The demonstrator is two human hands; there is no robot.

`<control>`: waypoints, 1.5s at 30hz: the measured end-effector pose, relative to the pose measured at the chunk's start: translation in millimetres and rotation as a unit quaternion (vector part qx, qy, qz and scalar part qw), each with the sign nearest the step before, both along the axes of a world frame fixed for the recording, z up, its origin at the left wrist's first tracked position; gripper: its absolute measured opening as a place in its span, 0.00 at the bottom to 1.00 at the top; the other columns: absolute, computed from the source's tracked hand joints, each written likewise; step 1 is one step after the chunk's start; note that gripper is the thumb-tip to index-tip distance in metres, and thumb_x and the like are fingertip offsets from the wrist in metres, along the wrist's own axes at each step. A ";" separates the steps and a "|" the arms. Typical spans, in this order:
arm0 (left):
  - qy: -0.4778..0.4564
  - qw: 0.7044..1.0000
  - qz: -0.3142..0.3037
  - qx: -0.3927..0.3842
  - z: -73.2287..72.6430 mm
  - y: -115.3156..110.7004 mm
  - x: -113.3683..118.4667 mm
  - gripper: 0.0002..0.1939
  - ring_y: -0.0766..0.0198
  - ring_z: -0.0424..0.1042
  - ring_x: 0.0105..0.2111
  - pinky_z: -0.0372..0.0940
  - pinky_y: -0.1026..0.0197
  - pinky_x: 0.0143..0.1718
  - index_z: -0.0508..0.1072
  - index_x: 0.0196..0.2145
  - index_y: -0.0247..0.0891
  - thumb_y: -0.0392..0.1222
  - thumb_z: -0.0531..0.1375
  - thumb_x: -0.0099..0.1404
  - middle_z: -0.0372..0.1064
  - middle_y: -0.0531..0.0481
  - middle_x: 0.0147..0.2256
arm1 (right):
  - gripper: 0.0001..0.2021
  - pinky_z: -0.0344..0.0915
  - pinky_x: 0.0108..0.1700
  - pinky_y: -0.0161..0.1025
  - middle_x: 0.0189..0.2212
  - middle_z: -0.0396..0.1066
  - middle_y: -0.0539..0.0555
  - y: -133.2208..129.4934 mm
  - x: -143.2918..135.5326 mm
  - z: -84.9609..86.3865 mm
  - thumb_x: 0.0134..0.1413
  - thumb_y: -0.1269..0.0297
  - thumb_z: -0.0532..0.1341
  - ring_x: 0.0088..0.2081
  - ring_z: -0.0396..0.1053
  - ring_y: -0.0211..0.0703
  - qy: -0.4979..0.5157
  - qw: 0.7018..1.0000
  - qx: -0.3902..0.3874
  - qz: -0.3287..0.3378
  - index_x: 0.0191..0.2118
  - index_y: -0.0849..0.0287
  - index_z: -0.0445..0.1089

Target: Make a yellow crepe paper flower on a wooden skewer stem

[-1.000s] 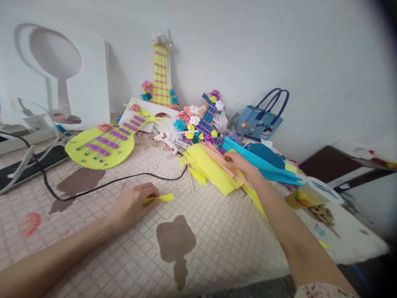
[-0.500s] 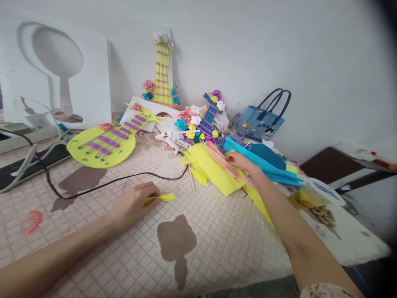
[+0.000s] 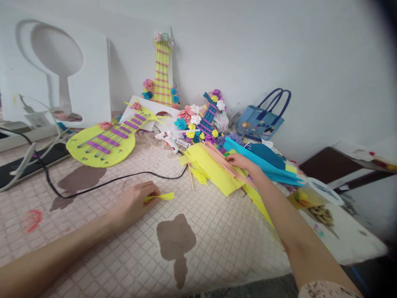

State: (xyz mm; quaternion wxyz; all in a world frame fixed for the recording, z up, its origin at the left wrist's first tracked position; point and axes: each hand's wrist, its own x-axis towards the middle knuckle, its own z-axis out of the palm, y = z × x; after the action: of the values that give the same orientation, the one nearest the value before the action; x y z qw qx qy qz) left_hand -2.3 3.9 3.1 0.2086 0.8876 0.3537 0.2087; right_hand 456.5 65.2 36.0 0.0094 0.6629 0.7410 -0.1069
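Observation:
My left hand (image 3: 141,203) rests on the table, fingers closed around a narrow strip of yellow crepe paper (image 3: 167,196) whose frayed end sticks out to the right. My right hand (image 3: 240,161) reaches forward over a pile of coloured paper, its fingers bent and pressed together beside the pink crepe paper (image 3: 221,156); what they grip, if anything, is hidden. A yellow crepe paper sheet (image 3: 214,169) lies just left of that hand. Blue crepe paper (image 3: 257,163) extends to its right. A thin wooden stick (image 3: 190,179) lies near the yellow sheet.
A white glue gun (image 3: 167,138) stands behind the paper, its black cord (image 3: 124,178) crossing the table. Further back are a yellow paper lute (image 3: 101,145), paper flowers (image 3: 195,120) and a blue bag (image 3: 260,118). A clear plastic tub (image 3: 316,192) is at the right.
Almost nothing differs. Both hands keep their places and grips; the whole view has shifted very slightly.

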 end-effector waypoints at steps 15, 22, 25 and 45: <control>0.000 1.000 0.003 -0.012 2.5 -0.7 0.4 0.06 0.64 0.68 0.33 0.61 0.64 0.34 0.69 0.33 0.38 0.38 0.52 0.62 0.69 0.51 0.33 | 0.17 0.68 0.46 0.48 0.49 0.65 0.55 13.0 -11.5 -13.9 0.59 0.58 0.58 0.46 0.67 0.47 0.083 0.986 0.014 -0.146 0.51 0.60 0.65; -0.006 1.000 0.001 -0.005 0.2 -0.8 -0.5 0.07 0.65 0.68 0.33 0.60 0.64 0.33 0.68 0.32 0.38 0.39 0.52 0.64 0.69 0.51 0.33 | 0.20 0.61 0.24 0.35 0.22 0.67 0.54 -12.7 -11.8 29.2 0.60 0.51 0.50 0.22 0.63 0.37 0.207 0.962 0.093 -0.153 0.29 0.62 0.68; -0.007 1.000 -0.001 -0.005 -2.3 0.4 -1.1 0.07 0.64 0.68 0.33 0.60 0.64 0.34 0.68 0.33 0.38 0.39 0.51 0.64 0.69 0.50 0.34 | 0.18 0.59 0.25 0.35 0.22 0.65 0.52 -36.1 -39.8 45.3 0.59 0.50 0.49 0.22 0.61 0.35 0.245 0.953 0.129 -0.120 0.31 0.60 0.66; -0.014 1.000 0.002 -0.015 -1.4 0.9 -1.4 0.06 0.65 0.68 0.32 0.59 0.64 0.33 0.68 0.33 0.38 0.38 0.52 0.63 0.69 0.51 0.34 | 0.11 0.62 0.43 0.48 0.40 0.68 0.62 -110.3 -125.3 -8.8 0.46 0.75 0.56 0.45 0.65 0.56 -0.009 0.986 0.164 -0.018 0.38 0.57 0.63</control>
State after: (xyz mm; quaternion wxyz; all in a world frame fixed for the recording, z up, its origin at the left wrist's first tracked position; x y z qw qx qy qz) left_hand -3.7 4.8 1.6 0.2267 0.8807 0.3552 0.2163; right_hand 331.2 -45.1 27.2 -0.0948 0.6693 0.7366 0.0215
